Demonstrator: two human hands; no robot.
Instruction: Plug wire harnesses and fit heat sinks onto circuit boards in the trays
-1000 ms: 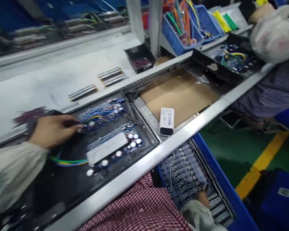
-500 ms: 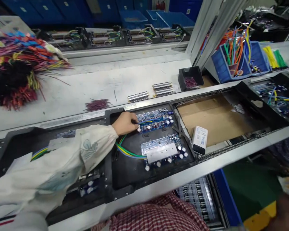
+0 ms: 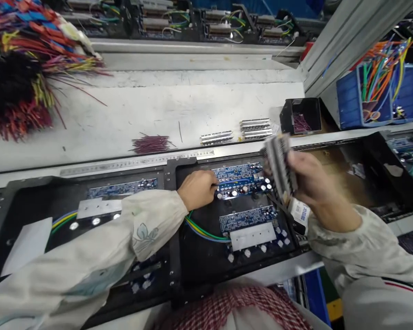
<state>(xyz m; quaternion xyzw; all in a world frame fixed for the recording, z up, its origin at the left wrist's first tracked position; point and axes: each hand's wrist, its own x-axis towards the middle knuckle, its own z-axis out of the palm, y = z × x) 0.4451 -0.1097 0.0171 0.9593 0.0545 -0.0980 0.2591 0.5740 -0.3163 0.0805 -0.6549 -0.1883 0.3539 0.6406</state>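
My left hand (image 3: 198, 189) is closed at the left end of the upper blue circuit board (image 3: 239, 170), fingers pinched on the blue and yellow wires (image 3: 232, 182) lying along it. Below is a second circuit board (image 3: 249, 218), partly covered by a pale plate (image 3: 253, 236), with green, yellow and blue wires (image 3: 206, 231) running to its left side. Both boards lie in a black tray (image 3: 196, 261). Over the tray's right edge, blurred by motion, my right hand (image 3: 313, 183) grips several ribbed metal bars (image 3: 278, 165) held upright together.
Another black tray (image 3: 20, 201) with boards adjoins on the left. Behind lie purple wires (image 3: 151, 143), more metal bars (image 3: 216, 138) and a black bin (image 3: 301, 114). Wire bundles (image 3: 24, 78) fill the far left. A white box (image 3: 300, 213) is partly hidden by my right arm.
My right hand has come into clear view from the lower right, holding the metal bars. My left hand stays at the upper board's wires. The camera view has shifted.
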